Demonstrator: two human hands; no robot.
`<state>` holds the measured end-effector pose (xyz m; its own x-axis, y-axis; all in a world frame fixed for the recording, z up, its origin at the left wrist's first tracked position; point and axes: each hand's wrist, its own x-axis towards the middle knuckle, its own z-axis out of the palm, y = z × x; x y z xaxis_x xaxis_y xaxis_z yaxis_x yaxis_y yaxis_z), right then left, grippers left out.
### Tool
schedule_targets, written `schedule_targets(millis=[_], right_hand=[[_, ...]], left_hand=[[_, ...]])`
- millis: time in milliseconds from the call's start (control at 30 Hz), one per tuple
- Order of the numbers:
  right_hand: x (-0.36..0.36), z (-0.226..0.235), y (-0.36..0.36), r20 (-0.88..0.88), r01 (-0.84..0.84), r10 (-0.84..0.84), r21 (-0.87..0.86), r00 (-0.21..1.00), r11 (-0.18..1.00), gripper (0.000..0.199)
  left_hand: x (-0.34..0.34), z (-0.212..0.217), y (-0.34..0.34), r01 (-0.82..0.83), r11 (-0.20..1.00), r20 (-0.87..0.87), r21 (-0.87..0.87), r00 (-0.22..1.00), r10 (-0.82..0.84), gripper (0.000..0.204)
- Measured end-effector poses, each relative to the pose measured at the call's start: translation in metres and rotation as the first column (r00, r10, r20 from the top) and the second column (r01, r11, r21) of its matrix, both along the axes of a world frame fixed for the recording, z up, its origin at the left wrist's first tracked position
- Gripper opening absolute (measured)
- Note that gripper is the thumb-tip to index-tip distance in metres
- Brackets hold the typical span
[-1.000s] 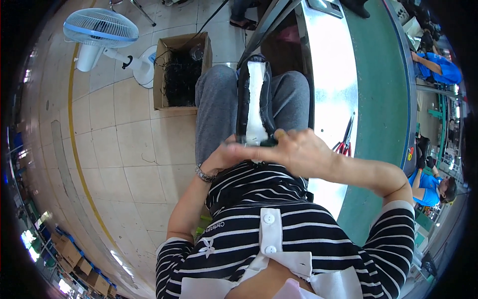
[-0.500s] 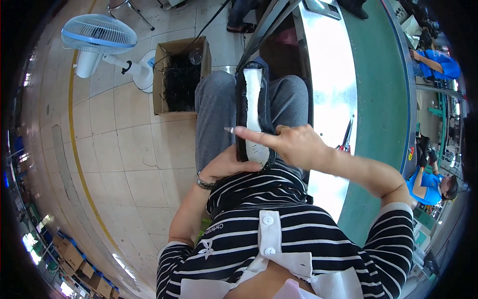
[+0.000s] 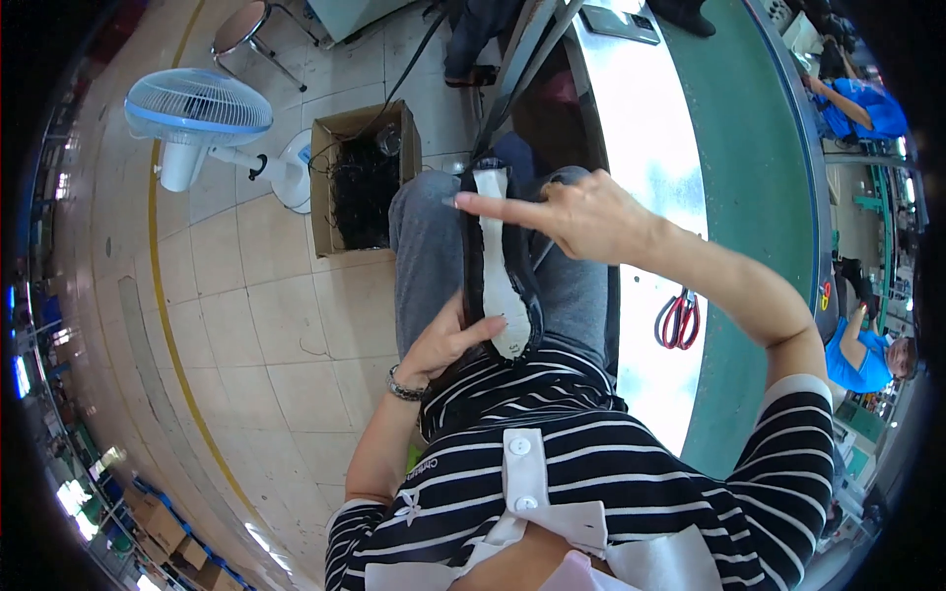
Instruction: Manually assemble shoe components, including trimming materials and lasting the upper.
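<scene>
My left hand [image 3: 440, 347] holds the black shoe [image 3: 500, 268], thumb across its white underside [image 3: 501, 294]. My right hand [image 3: 591, 219] points a forefinger over the far end, other fingers curled; I can't tell whether they hold anything. The shoe lies above my lap [image 3: 574, 307]; red-handled scissors [image 3: 677, 320] rest rightward.

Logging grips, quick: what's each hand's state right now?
Left hand: closed on the black-and-white shoe piece.
Right hand: index finger extended across it, others curled; whether it holds anything cannot be told.
</scene>
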<state>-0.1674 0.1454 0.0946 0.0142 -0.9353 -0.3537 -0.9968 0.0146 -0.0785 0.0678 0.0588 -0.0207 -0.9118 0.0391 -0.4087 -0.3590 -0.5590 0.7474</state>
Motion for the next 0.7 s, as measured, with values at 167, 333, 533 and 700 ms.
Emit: schedule_targets(millis=[167, 333, 533, 700], right_hand=[[0.024, -0.021, 0.081, 0.306, 0.342, -0.268, -0.219, 0.913, 0.914, 0.068], [0.045, -0.075, 0.155, 0.413, 0.710, -0.579, -0.368, 0.703, 0.601, 0.073], [0.053, -0.095, 0.221, 0.306, 0.975, -0.931, -0.163, 0.198, 0.154, 0.078], [0.050, -0.123, 0.250, 0.234, 0.956, -0.944, -0.233, 0.234, 0.180, 0.070]], left_hand=[[-0.050, 0.018, -0.012, -0.292, 0.940, 0.115, 0.177, 0.955, 0.275, 0.089], [-0.066, 0.025, -0.006, -0.122, 0.988, 0.063, -0.096, 0.990, 0.128, 0.095], [-0.082, 0.058, 0.015, -0.081, 0.853, -0.306, -0.515, 0.947, -0.095, 0.122], [-0.129, 0.048, 0.043, -0.072, 0.871, -0.463, -0.487, 0.867, -0.187, 0.128]])
